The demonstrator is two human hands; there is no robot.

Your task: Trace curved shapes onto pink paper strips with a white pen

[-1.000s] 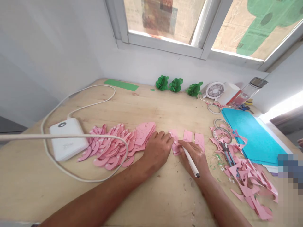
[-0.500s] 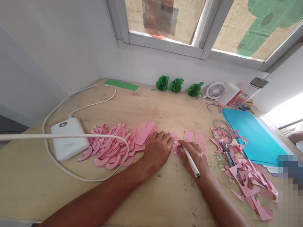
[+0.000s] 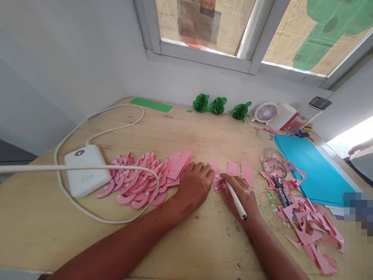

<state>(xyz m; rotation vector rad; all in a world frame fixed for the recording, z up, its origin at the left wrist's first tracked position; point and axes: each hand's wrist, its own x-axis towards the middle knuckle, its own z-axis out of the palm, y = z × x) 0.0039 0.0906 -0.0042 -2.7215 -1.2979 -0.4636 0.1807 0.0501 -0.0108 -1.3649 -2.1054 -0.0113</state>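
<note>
The right hand [image 3: 240,192] pinches a white pen [image 3: 237,202] between thumb and fingers, its dark end slanting back over the hand and its other end close to the marked pink piece [image 3: 218,184] lying on the bench [image 3: 198,241] between the two hands; whether the point touches the paper is hidden. The left hand [image 3: 196,182] rests beside that piece with fingers bent and close together, their tips at its left edge, probably to keep it from sliding; whether they pinch anything underneath I cannot tell. Just beyond the right hand, two small pink pieces [image 3: 232,168] lie side by side, seemingly spread apart so each stays within easy reach. By the left hand, a pink stack [image 3: 180,162] overlaps the curved pink strips [image 3: 141,181], which look gathered to keep like shapes together. On the right, scissors [image 3: 281,191] lie among pink offcuts [image 3: 317,233], apparently clear of the pen work, while three green paper clusters [image 3: 218,105] sit against the wall, perhaps out of the way.
</note>
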